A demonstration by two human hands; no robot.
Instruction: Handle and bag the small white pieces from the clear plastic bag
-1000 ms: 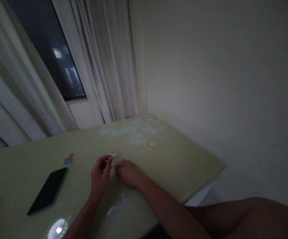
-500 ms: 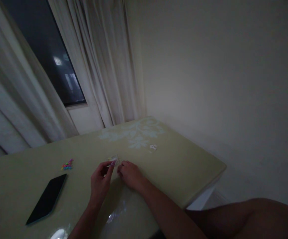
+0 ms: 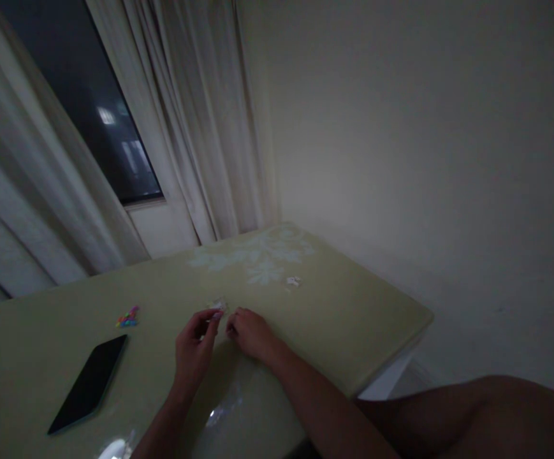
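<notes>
My left hand [image 3: 194,347] is raised a little over the pale green table [image 3: 343,319], thumb and fingertips pinched on a small clear packet [image 3: 218,306]. My right hand [image 3: 250,333] rests on the table right beside it, fingers curled, its fingertips close to the same packet. Whether the right hand grips the packet I cannot make out in the dim light.
A black phone [image 3: 89,382] lies flat at the left. A small heap of coloured bits [image 3: 127,317] sits beyond it. A tiny white piece [image 3: 293,280] lies near the floral print. Curtains [image 3: 195,127] and a dark window [image 3: 90,108] stand behind; a bare wall is at the right.
Both hands have stayed nearly in place at the packet. The view has shifted slightly, so the phone and the table sit a bit lower in the picture.
</notes>
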